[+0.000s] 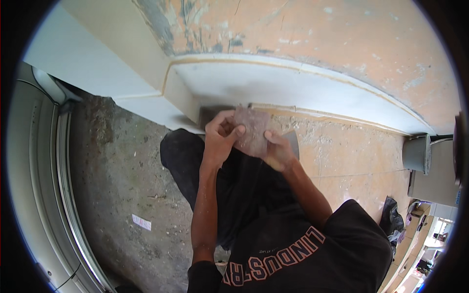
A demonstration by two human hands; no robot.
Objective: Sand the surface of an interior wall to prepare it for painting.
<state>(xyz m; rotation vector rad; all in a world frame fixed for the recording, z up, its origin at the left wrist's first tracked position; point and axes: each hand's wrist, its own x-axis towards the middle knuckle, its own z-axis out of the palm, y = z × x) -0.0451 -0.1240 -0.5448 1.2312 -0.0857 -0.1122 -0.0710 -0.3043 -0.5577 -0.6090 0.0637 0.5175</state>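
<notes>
A flat, dusty, reddish-brown piece (pixel 253 128), roughly rectangular, is held up between both hands above my lap; it looks like a sheet of sandpaper, but I cannot tell for certain. My left hand (pixel 224 133) grips its left edge, with the thumb on the face. At the right edge my right hand (pixel 279 148) pinches it, thumb on the near face and fingers behind. Just behind the right hand shows part of a grey flat thing (pixel 292 143), its kind unclear. White powder lies on the tiled floor beyond the hands.
A white ledge (pixel 256 78) runs below a scraped, peach-coloured wall (pixel 329 33). Debris lies along its foot. A grey bucket (pixel 416 154) and a black plastic bag (pixel 392 218) stand at the right. A printed paper slip (pixel 141 222) lies on rough concrete at the left, near a metal door frame (pixel 69 175).
</notes>
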